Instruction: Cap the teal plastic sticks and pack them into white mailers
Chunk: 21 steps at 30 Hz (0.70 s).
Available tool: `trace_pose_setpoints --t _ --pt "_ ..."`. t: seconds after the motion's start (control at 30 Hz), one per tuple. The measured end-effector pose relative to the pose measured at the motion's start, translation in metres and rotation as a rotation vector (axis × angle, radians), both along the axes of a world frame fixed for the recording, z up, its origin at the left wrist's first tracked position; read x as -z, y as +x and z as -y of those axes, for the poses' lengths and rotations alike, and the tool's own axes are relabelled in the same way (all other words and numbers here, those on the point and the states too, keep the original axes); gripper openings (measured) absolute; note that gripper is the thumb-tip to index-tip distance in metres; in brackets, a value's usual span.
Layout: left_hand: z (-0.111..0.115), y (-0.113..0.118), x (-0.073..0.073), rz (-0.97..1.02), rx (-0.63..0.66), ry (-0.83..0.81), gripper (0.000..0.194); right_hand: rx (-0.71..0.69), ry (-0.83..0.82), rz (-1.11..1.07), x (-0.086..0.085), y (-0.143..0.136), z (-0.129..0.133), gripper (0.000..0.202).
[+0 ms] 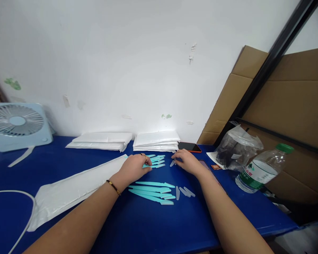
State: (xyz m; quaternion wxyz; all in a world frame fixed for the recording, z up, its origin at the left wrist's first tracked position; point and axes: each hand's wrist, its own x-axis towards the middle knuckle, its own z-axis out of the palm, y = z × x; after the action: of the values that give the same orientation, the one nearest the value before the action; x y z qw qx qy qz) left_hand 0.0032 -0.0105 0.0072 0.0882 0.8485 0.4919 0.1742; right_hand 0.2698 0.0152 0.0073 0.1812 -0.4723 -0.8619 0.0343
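My left hand (138,165) is closed over a fanned group of turquoise eyebrow razors (159,159); their blade ends stick out to the right and its palm hides the handles. Nearer to me lies a second fan of turquoise eyebrow razors (153,192), blade ends also to the right. Beside that fan are several small clear blade caps (184,192), loose on the table. My right hand (186,160) has its thumb and fingers drawn together on a small clear blade cap (172,163), right of the far razors. The fingers partly cover that cap.
A long white padded packet (76,187) lies under my left forearm on the blue table (148,229). Two stacks of white packets (156,139) sit against the wall. A fan (17,125) and white cable are left; phones (190,147), a plastic bag and a bottle (262,171) are right.
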Motion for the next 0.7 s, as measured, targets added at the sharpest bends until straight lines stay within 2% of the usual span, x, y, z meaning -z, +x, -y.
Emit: trace_pose_setpoints --t 0.1,0.17,0.23,0.33,0.43,0.6,0.7 --pt "0.006 0.002 -0.003 0.043 0.182 -0.201 0.024 -0.017 -0.029 0.04 0.004 0.001 -0.003 0.015" --pt "0.008 0.004 -0.003 0.022 0.233 -0.282 0.022 -0.029 -0.031 0.031 0.006 -0.003 -0.003 0.012" --pt "0.007 0.006 -0.001 -0.005 0.198 -0.283 0.015 -0.05 -0.02 0.007 0.009 -0.008 -0.002 0.014" --pt "0.005 0.007 0.003 -0.027 0.122 -0.189 0.01 -0.073 -0.029 -0.032 0.013 -0.017 -0.002 0.018" --pt "0.003 0.006 0.005 -0.05 0.066 -0.118 0.008 -0.031 -0.095 -0.057 0.014 -0.024 0.0 0.016" --pt "0.002 0.005 0.004 -0.075 0.011 -0.108 0.009 0.002 -0.178 -0.122 0.005 -0.02 0.007 0.017" --pt "0.003 0.005 0.003 -0.06 0.019 -0.124 0.008 -0.091 -0.15 -0.113 -0.001 -0.016 0.009 0.021"
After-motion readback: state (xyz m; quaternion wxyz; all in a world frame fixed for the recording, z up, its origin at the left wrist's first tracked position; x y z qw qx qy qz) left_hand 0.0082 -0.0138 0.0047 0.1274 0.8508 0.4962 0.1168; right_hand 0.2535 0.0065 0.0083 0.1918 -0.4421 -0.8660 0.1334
